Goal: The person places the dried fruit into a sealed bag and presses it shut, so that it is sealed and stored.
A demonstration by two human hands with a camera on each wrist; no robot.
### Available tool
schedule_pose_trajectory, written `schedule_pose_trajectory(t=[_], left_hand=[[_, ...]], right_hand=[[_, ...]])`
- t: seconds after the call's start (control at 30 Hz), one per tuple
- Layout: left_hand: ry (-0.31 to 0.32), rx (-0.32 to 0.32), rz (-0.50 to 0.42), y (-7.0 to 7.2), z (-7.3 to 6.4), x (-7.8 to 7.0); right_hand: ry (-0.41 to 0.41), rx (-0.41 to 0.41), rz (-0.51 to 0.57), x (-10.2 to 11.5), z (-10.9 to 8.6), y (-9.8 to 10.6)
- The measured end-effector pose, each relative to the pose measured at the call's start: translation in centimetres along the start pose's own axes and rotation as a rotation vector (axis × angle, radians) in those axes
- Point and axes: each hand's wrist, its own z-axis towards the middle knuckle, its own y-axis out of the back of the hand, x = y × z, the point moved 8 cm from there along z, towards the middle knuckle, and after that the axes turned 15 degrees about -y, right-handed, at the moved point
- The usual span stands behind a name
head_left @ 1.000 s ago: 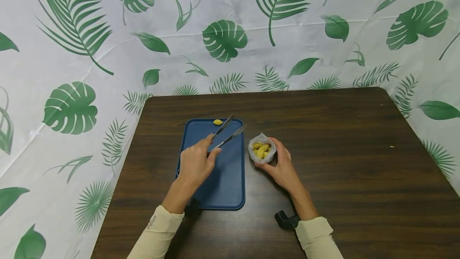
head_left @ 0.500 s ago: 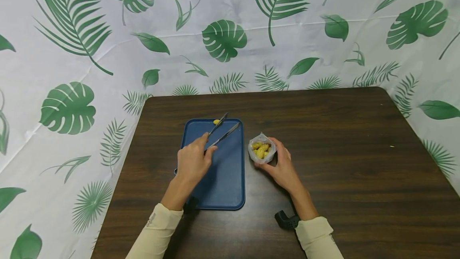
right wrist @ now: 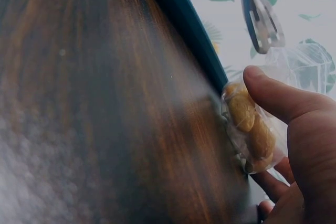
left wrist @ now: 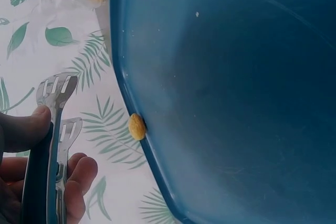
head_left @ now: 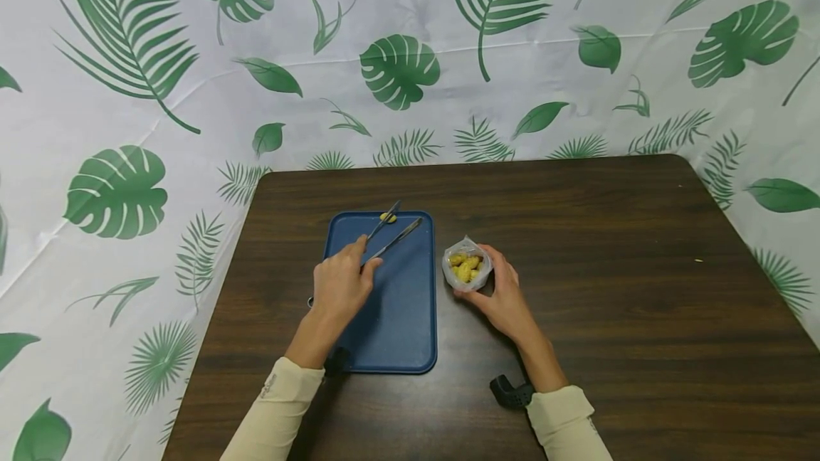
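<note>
My left hand (head_left: 338,289) grips a pair of metal tongs (head_left: 402,235) over the blue tray (head_left: 402,326). In the left wrist view the slotted ends of the tongs (left wrist: 58,90) stand apart, with nothing between them. A single yellow oval piece (left wrist: 137,126) lies at the tray's far edge, partly covered by one tong arm in the head view. Right of the tray, my right hand (head_left: 506,304) holds a clear plastic bag (head_left: 467,241) with its mouth up. Several yellow-brown pieces (right wrist: 261,137) with a rough skin fill it; their kind is unclear.
The dark wooden table (head_left: 608,290) stretches away to the right of the bag. Behind it hangs a white cloth (head_left: 525,70) printed with green leaves. A black wrist mount (head_left: 510,391) sits by my right sleeve (head_left: 564,415).
My left hand has moved a little left with the tongs, so one tong arm now crosses over the lone yellow piece. The right hand and the bag have stayed put.
</note>
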Motion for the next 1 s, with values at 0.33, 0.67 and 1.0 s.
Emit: schedule_pose_trajectory(t=[0.33,0.67,1.0], left_hand=[[0.018,0.016,0.007,-0.4,0.1,0.7],[0.048,0.050,-0.002,-1.1,0.3,1.4],[0.080,0.095,0.005,-1.7,0.5,2.1]], right_hand=[[-0.009,0.006,0.005,0.0,0.0,0.0],[-0.009,0.009,0.002,0.1,-0.1,0.0],[-0.054,0.013,0.009,-0.2,0.0,0.0]])
